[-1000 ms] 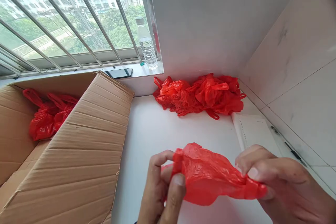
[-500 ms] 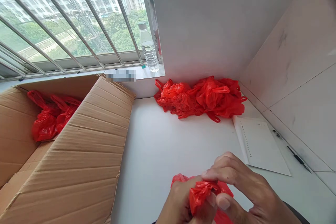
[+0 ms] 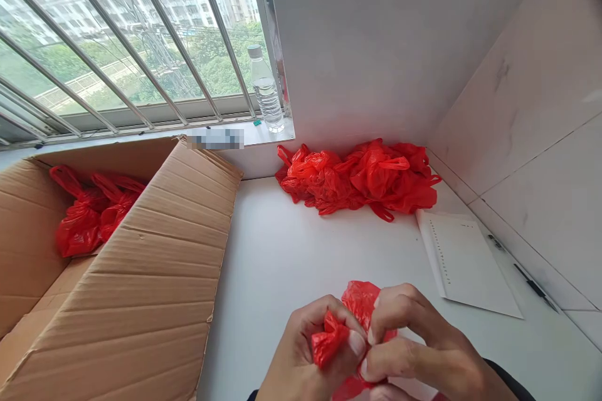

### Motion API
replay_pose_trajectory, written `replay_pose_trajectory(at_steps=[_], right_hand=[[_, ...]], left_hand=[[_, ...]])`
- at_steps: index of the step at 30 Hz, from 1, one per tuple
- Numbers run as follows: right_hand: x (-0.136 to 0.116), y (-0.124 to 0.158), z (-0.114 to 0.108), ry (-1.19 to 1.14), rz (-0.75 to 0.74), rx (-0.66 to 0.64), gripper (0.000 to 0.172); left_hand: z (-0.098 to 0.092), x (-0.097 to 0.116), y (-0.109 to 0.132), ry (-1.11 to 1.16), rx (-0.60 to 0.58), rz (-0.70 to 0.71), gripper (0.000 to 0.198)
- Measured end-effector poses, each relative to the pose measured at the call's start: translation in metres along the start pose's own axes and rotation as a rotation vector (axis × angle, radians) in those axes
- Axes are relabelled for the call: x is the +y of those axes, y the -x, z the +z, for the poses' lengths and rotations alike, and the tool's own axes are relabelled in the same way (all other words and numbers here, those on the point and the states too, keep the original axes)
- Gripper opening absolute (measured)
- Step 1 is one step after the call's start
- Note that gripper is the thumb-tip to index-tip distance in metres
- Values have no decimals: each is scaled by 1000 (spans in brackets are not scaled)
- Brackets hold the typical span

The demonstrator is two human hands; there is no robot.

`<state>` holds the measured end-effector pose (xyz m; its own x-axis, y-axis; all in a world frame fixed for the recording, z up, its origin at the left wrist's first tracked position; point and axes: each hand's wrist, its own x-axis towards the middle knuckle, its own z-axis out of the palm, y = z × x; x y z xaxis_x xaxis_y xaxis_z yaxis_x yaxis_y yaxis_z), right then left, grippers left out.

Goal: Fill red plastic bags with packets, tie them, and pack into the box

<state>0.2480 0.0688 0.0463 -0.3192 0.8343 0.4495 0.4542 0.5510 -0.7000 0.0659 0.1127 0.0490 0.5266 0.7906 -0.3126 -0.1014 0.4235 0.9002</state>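
Both of my hands pinch one crumpled red plastic bag (image 3: pixel 360 304) low over the white counter (image 3: pixel 291 250). My left hand (image 3: pixel 305 357) grips a bunched end of it between thumb and fingers. Pressed against it from the right, my right hand (image 3: pixel 423 351) has its fingers curled into the same bag. A heap of red plastic bags (image 3: pixel 362 178) lies at the back of the counter against the wall. More red bags (image 3: pixel 89 210) sit inside the open cardboard box (image 3: pixel 141 282) on the left.
A water bottle (image 3: pixel 266 91) and a blurred flat object (image 3: pixel 216 138) stand on the window sill behind bars. A white notebook (image 3: pixel 465 263) lies right of my hands, with a pen (image 3: pixel 533 285) beside the tiled wall.
The bag, stretched out between my hands a second ago, is now scrunched into a small bundle. My hands have come together and dropped lower toward me.
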Motion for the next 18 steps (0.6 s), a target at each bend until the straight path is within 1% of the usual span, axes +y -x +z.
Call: replay_pose_trajectory(at_steps=[1, 2, 3, 4, 5, 6, 8, 10, 11, 14, 16, 18], right_hand=[[4, 1, 2, 3, 23, -15, 16], [8, 2, 5, 2, 58, -42, 32], [13, 3, 9, 1, 92, -78, 52], [18, 4, 12, 1, 121, -128, 71], [23, 4, 16, 4, 150, -183, 84], [26, 4, 19, 5, 182, -237, 88], [31, 3, 24, -14, 280, -310, 75], [34, 2, 25, -73, 416, -308, 63], [35, 1, 24, -126, 458, -294, 58], [38, 0, 22, -319, 513, -290, 49], [39, -1, 22, -425, 533, -300, 45], [41, -2, 22, -505, 520, -314, 39]], left_hand=[[-3, -1, 0, -19, -36, -11, 30], [-6, -2, 0, -43, -74, -6, 27], [-9, -3, 0, -86, -110, 25, 24], [-13, -6, 1, -152, -144, 89, 21], [-16, -8, 1, -243, -167, 181, 17], [-19, -12, 1, -359, -161, 280, 14], [-24, -19, 1, -625, -88, 452, 11], [-28, -26, 0, -839, 2, 572, 22], [-30, -29, 0, -904, 43, 628, 28], [-34, -35, -4, -981, 125, 864, 36], [-36, -39, -7, -1046, 168, 1011, 33], [-39, -43, -8, -1124, 201, 1100, 28]])
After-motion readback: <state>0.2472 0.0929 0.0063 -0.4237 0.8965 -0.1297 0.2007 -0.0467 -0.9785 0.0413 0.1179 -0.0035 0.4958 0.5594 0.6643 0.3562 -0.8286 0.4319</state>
